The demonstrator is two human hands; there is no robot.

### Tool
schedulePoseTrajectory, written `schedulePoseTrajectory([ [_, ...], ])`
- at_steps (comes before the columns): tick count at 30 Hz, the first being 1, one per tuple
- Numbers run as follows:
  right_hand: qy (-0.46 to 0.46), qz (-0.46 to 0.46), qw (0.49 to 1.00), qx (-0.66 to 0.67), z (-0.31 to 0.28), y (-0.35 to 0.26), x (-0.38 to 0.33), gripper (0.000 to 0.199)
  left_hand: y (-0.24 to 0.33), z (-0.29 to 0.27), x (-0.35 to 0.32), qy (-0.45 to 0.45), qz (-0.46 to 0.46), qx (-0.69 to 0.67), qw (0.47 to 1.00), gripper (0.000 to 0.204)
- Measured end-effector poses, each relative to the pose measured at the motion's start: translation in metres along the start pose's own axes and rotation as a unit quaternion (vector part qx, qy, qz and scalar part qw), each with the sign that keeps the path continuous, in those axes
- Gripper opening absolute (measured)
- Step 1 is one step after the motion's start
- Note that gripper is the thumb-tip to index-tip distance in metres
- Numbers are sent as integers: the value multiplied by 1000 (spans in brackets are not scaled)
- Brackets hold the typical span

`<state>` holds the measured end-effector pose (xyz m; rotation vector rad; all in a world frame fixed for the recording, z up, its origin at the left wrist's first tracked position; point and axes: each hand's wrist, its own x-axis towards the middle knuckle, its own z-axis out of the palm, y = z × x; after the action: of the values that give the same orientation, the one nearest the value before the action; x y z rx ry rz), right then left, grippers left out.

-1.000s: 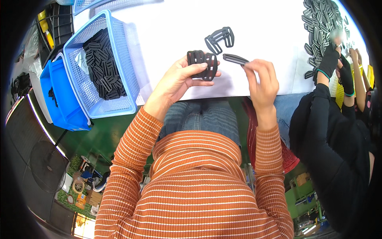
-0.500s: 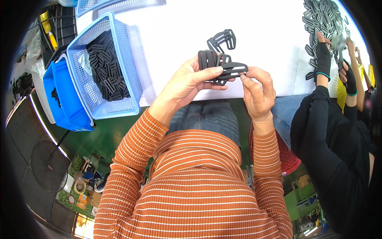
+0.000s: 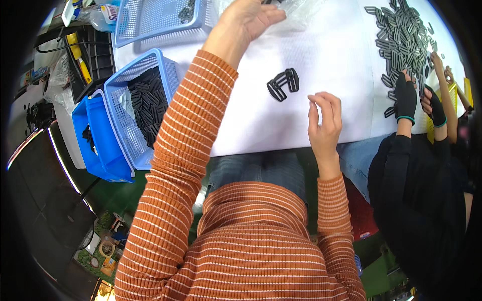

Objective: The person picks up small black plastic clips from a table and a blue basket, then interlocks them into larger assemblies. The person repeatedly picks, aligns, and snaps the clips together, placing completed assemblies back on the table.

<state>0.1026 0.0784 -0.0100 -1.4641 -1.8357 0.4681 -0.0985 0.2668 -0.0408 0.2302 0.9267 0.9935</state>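
My left hand reaches to the far side of the table, partly cut off by the top edge of the view. Its outer fingers stretch out over a clear plastic bag. Dark bits show by its fingertips, but thumb and forefinger are out of sight, so its grip is unclear. Above the near table edge, my right hand holds nothing, its fingers loosely curved with a gap to the thumb. A few black plastic strap buckles lie on the white tabletop between my hands, touching neither.
On the left stand a light blue basket of black buckles, a blue bin beside it, and another basket farther back. At right, a co-worker's gloved hands are by a large buckle pile.
My left hand has moved from near my body up to the plastic bag, taking the buckles it held. My right hand has come away from them and lowered slightly. The view has shifted.
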Motion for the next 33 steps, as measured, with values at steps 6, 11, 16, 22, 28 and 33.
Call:
schedulePoseTrajectory([
  [6, -100, 154, 982, -37, 35, 29, 7, 25, -56, 8, -92, 41, 113, 406, 906, 30],
  [11, -156, 192, 962, -115, 54, 24, 16, 42, -124, -20, -110, 86, 289, 675, 673, 31],
  [16, -156, 226, 956, -103, 57, 26, 13, 44, -128, -22, -98, 108, 271, 694, 658, 23],
  [22, -153, 380, 899, 153, 52, 42, 7, 34, -97, -29, -121, 94, 55, 388, 915, 20],
  [28, -149, 510, 765, 364, 9, 0, 15, 24, -76, -21, -171, 39, -67, 218, 973, 27],
  [33, -127, 497, 739, 437, -13, -23, 14, 22, -69, -7, -196, 0, -74, 226, 971, 34],
])
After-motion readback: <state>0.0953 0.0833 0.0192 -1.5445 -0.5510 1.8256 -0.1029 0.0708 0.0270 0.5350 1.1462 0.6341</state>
